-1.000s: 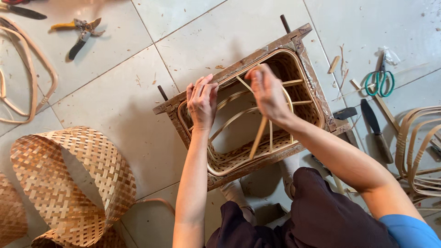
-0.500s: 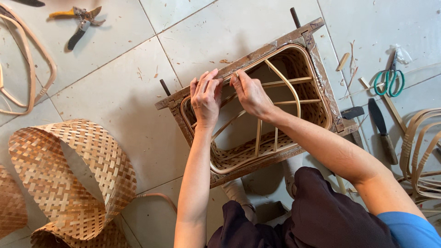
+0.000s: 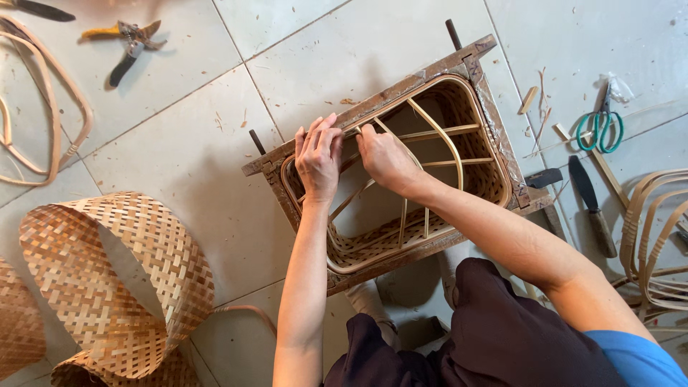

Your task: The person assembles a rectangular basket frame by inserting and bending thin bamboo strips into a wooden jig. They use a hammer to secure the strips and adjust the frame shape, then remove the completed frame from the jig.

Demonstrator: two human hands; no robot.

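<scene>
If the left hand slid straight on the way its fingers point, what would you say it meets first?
The left hand already lies on the wooden frame, fingers pointing up the picture. Past the frame's edge there is only bare floor tile, so the way looks free as far as the picture shows.

I am seeing my bare hands, left hand and right hand, pressing on a rough, worn wooden frame with a matt, scuffed face. Inside it a woven basket of pale cane is showing smooth bent ribs. The floor is looking like glossy pale tile, littered with splinters. At eight o'clock a woven mat of flat dry strips is lying matt. At two o'clock scissors are showing green plastic handles; at eleven o'clock metal pruners with a yellow grip.
</scene>
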